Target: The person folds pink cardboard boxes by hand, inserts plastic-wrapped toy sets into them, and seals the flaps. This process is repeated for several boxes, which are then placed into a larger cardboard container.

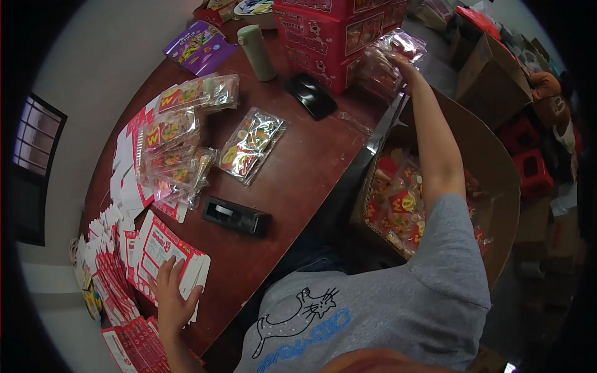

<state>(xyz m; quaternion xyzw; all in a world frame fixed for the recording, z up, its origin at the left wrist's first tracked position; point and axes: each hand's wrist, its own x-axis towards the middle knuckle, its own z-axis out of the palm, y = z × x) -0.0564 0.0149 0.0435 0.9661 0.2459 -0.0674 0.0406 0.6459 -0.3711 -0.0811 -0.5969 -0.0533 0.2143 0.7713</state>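
Beneath the left hand (pixel 175 296), fingers spread and gripping nothing, printed cards (pixel 163 244) are lying loosely fanned; sideways pressure could be scattering them. At the right hand (pixel 403 67), whose hold is not showing clearly, glossy packets (pixel 378 73) are sitting near the table (pixel 292 186) edge, risking a slide.

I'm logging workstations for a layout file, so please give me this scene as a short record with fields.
Left hand: fingers spread, at the red-and-white printed cards
Right hand: arm outstretched, at shiny wrapped packets; grip unclear
Table: reddish-brown
On table, middle: overlapping packet pile, single packet, black tape dispenser
On table, far side: pink boxes, pale green bottle
Beside table: open cardboard box containing more packets
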